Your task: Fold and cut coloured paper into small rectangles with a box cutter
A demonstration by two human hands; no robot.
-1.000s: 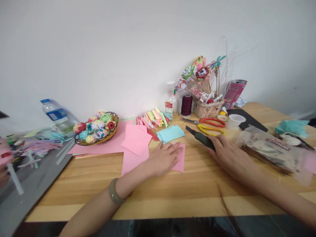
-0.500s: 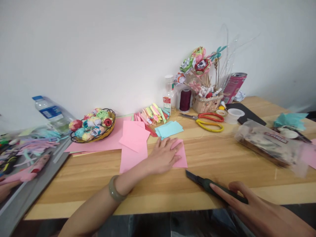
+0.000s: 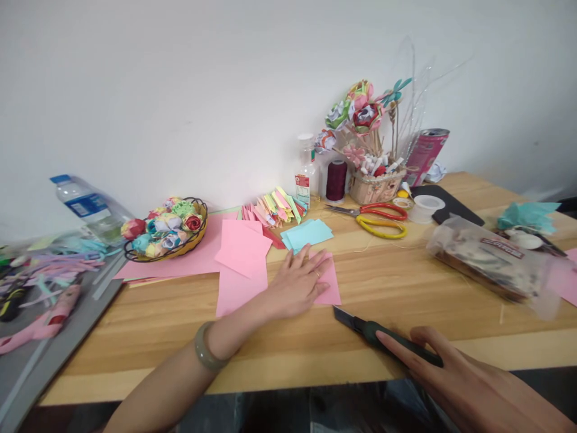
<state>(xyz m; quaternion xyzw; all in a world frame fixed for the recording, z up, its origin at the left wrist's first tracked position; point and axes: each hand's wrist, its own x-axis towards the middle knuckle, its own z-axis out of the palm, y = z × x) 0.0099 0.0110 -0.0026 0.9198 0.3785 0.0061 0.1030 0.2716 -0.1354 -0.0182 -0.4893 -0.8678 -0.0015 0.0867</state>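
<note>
My left hand (image 3: 295, 285) lies flat with its fingers spread on a small pink paper (image 3: 331, 285), covering its left part. In my right hand (image 3: 455, 373) is a dark green utility knife (image 3: 392, 343), its blade out and pointing left, just below the paper's lower right corner. The blade and the paper look apart. Left of my left hand are larger pink sheets (image 3: 243, 276), overlapping each other. Light blue paper pieces (image 3: 309, 234) lie just beyond my fingertips.
Scissors (image 3: 374, 216) with red and yellow handles lie behind. A basket of paper flowers (image 3: 166, 231) and a water bottle (image 3: 85, 204) stand left, near a grey board (image 3: 85, 325) with a pink glue gun (image 3: 49, 322). A clear plastic package (image 3: 487, 258) sits right.
The utility knife in my right hand has moved slightly left, closer to the pink paper's lower edge. My left hand stays on the paper. The whole view has shifted a little.
</note>
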